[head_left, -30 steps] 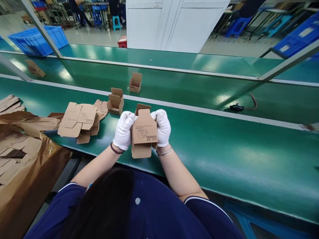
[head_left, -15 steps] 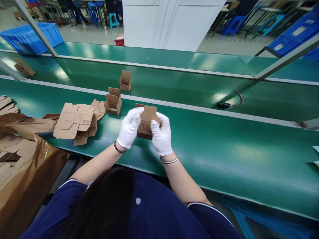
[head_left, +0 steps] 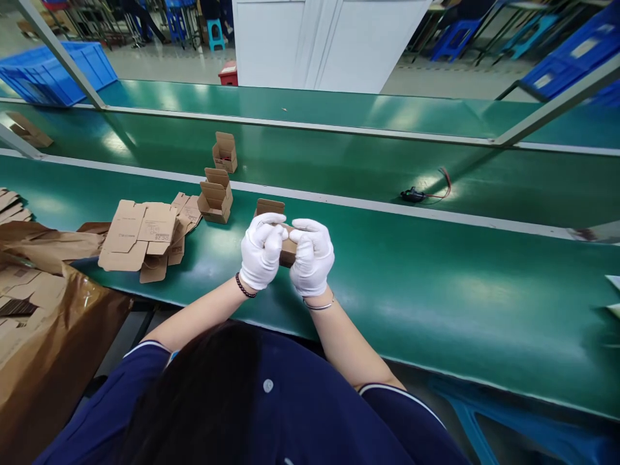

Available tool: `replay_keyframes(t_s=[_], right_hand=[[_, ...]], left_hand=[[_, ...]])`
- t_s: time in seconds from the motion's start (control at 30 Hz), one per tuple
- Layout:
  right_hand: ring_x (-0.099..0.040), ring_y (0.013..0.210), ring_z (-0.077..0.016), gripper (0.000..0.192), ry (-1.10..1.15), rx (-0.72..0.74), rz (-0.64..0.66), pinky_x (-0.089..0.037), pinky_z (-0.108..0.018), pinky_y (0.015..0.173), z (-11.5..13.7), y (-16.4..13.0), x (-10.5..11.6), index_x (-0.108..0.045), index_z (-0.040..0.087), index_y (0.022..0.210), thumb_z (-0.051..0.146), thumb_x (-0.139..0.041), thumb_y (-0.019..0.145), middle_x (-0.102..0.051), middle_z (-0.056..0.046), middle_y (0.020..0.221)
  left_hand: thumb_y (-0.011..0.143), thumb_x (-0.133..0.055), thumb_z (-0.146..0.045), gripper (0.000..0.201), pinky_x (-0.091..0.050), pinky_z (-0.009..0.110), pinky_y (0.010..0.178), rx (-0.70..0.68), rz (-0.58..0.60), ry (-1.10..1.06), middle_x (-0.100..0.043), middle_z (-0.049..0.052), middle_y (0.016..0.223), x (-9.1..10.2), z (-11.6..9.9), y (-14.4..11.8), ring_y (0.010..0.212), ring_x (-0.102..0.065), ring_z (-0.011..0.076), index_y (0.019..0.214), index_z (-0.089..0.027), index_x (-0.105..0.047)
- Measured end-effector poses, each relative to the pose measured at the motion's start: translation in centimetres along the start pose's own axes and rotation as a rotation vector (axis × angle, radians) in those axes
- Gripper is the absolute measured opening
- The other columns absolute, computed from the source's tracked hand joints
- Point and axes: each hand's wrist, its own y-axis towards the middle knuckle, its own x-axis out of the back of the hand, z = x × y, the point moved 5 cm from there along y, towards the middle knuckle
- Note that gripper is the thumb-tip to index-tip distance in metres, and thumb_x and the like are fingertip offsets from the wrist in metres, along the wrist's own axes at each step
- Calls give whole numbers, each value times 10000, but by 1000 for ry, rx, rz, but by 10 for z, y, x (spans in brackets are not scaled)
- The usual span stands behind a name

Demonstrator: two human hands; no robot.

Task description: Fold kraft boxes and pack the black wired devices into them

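Observation:
Both my hands wear white gloves and are together over a small brown cardboard box [head_left: 287, 257] in the middle of the green belt. My left hand [head_left: 262, 252] has its fingers curled at the box's top left. My right hand [head_left: 312, 258] grips the right side, fingertips meeting those of the left. One flap stands up behind the left fingers; the gloves hide most of the box. Left of my hands, an open cardboard box [head_left: 216, 199] stands upright. Flat unfolded cartons [head_left: 138, 236] with printing lie in a loose pile farther left.
On the farther belt are an open box [head_left: 225, 154] with something red inside, a black device [head_left: 413, 195] with a red cable, and another carton [head_left: 28, 130]. A blue crate [head_left: 62, 74] sits back left. A brown bag [head_left: 82, 323] of flat cartons is at near left.
The tall flap that stood up between my hands no longer shows, and my fingers have closed in over the box top. The things on the farther belt have shifted left.

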Motion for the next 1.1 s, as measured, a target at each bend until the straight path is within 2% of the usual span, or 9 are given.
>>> replay_keyframes(t_s=[0.13, 0.2, 0.3, 0.47, 0.6, 0.7, 0.8, 0.97, 1.1], right_hand=[[-667, 1011, -246, 356, 11, -1, 13, -548, -467, 906, -6, -2, 5, -624, 253, 813, 490, -417, 980, -659, -81, 1072], [-627, 1146, -259, 329, 84, -46, -74, -528, -482, 966, -11, -4, 12, -635, 269, 982, 541, -450, 959, -620, -86, 1217], [-551, 1276, -259, 481, 256, -255, -232, -534, -475, 963, -25, -12, 19, -524, 303, 1283, 618, -487, 921, -527, -92, 1387], [-676, 892, -213, 605, 620, -718, 196, -553, -329, 585, -37, -33, -6, -564, 254, 1300, 688, -332, 948, -672, -106, 1192], [-572, 581, -141, 580, 404, -588, 209, -444, -275, 449, -54, -16, 24, -591, 266, 1263, 700, -469, 898, -718, -35, 982], [-623, 634, -187, 467, -121, -460, 459, -506, -322, 562, -76, 6, 42, -685, 216, 1048, 634, -545, 894, -731, -65, 893], [-693, 825, -243, 264, -691, -277, 756, -512, -327, 649, -89, 17, 37, -709, 211, 911, 454, -604, 916, -744, -104, 991], [-692, 949, -264, 216, -927, -65, 1104, -494, -309, 668, -78, 18, 3, -715, 221, 1010, 393, -642, 904, -741, -98, 1066], [-661, 1057, -245, 300, -750, -9, 883, -510, -343, 843, -90, 71, 25, -712, 277, 1083, 490, -549, 950, -723, -48, 1171]], left_hand=[[984, -447, -527, 452, -572, 365, 857, -64, 73, 8, -675, 93, 1050, -4, 1, -1, 938, -684, 197, 701, -199, -576], [887, -616, -578, 372, -567, 386, 912, -164, 107, 4, -628, 114, 1221, -6, 1, -2, 1005, -676, 218, 921, -208, -628], [762, -718, -662, 779, -557, 405, 945, -219, -12, 18, -476, 165, 1433, -4, 7, -7, 1059, -655, 242, 1379, -263, -459], [870, -525, -706, 867, -523, 414, 1015, -70, -70, 60, -428, 188, 1472, -22, 25, -27, 1220, -596, 279, 1551, -290, -187], [915, -523, -632, 775, -463, 438, 1097, -134, 287, 144, -465, 194, 1482, -47, 35, -31, 1364, -502, 307, 1540, -250, -269], [845, -624, -643, 894, -501, 451, 1019, -120, 520, 413, -424, 234, 1526, -46, 52, -21, 1312, -541, 361, 1541, -197, -285], [961, -518, -427, 569, -517, 408, 870, -22, 675, 836, -633, 198, 1291, -28, 78, -6, 1066, -665, 325, 1475, -200, -431], [995, -377, -284, 468, -483, 352, 772, -7, 661, 1143, -709, 154, 1002, 11, 97, 14, 921, -674, 286, 1441, -191, -482], [972, -446, -341, 466, -520, 401, 823, -105, 421, 990, -660, 181, 1278, 33, 83, 17, 1021, -680, 319, 1405, -184, -515]])
